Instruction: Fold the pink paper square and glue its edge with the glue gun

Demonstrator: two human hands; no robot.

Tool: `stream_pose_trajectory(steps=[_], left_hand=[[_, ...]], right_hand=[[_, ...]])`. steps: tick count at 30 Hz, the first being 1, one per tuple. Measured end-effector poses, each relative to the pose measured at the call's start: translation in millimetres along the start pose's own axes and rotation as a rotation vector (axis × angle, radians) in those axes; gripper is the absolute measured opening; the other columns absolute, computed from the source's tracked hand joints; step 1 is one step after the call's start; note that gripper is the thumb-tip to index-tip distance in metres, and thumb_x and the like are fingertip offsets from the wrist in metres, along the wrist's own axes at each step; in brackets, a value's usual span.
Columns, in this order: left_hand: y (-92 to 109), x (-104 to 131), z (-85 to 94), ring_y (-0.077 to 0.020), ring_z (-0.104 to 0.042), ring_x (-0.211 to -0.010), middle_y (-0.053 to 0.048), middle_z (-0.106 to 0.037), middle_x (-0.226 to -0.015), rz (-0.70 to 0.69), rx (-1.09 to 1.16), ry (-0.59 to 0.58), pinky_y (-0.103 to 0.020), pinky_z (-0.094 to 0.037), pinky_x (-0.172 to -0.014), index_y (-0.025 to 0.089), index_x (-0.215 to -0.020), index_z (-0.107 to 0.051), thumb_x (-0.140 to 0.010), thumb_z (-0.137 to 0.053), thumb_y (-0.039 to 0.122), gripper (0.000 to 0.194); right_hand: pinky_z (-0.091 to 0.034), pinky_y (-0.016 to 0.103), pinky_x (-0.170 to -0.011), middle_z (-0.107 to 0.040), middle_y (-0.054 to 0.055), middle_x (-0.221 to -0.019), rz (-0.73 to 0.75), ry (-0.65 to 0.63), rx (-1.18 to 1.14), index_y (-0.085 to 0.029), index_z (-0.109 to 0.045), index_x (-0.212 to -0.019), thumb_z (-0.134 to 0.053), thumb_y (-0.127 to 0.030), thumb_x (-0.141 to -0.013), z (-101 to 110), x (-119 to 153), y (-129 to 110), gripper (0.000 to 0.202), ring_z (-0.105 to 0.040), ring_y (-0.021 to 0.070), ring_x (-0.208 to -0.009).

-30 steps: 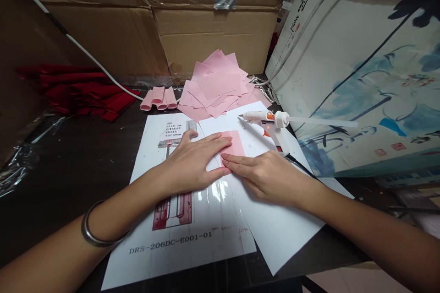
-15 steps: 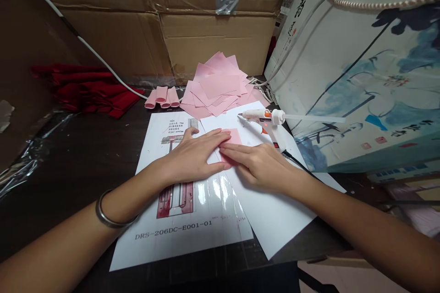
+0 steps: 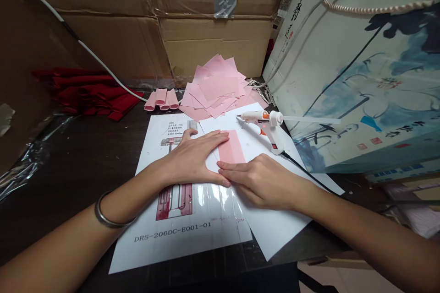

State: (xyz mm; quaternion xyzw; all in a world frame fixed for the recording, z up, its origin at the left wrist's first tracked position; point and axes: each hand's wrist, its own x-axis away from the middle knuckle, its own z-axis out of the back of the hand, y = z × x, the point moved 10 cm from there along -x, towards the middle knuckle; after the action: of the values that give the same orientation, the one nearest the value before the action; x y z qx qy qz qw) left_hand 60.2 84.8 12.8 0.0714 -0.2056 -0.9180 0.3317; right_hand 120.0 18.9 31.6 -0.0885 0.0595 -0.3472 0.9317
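A small folded pink sheet lies on the white paper, its lengthwise layer edge showing. My left hand rests with fingers and thumb spread along the sheet's left side, fingertips at its upper left corner and thumb by its lower end. Across the lower end of the sheet lie the outstretched fingers of my right hand, side by side and pressing down; its thumb is hidden. To the right, a white hot glue gun sits on the paper with a glue stick out of its back.
Behind are a pile of pink sheets, several pink tubes and red fabric strips. A printed page lies under my left arm. Cardboard boxes and a painted paper bag border the table.
My right hand has slid down the pink sheet toward me, uncovering more of it. The left thumb has shifted slightly lower, while the left fingers stay at the upper corner.
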Motion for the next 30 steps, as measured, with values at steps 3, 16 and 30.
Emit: stream_pose_trajectory(steps=[3,16,30], left_hand=[[-0.7,2.5,1.7,-0.0342,-0.030,-0.142,-0.010,-0.031,-0.156,-0.040,0.028,-0.019,-0.056,-0.002,-0.116,0.029,-0.151,-0.021,-0.065,-0.061,0.080,0.108],[2.4,14.7,19.8,-0.0265,-0.035,-0.141,0.000,-0.068,-0.122,-0.172,0.167,0.058,-0.055,0.009,-0.119,0.028,-0.110,-0.067,-0.091,-0.054,0.044,0.028],[-25.9,1.4,16.9,-0.0213,-0.023,-0.146,0.001,-0.057,-0.137,0.139,0.046,0.139,-0.058,0.007,-0.117,0.027,-0.123,-0.055,-0.103,-0.021,0.037,0.041]], right_hand=[[-0.044,0.029,-0.059,-0.065,0.012,-0.126,-0.012,-0.017,-0.007,-0.015,-0.063,-0.121,-0.046,-0.013,-0.087,0.0,2.0,-1.6,0.038,-0.069,0.0178,-0.072],[-0.051,0.030,-0.066,-0.063,0.010,-0.131,0.003,-0.027,-0.048,-0.017,-0.061,-0.125,-0.048,-0.009,-0.084,-2.0,3.4,1.2,0.044,-0.072,0.0204,-0.085],[-0.051,0.031,-0.068,-0.054,0.008,-0.140,-0.009,-0.083,-0.101,-0.017,-0.062,-0.123,-0.046,-0.007,-0.081,-2.9,1.7,2.1,0.045,-0.071,0.0212,-0.090]])
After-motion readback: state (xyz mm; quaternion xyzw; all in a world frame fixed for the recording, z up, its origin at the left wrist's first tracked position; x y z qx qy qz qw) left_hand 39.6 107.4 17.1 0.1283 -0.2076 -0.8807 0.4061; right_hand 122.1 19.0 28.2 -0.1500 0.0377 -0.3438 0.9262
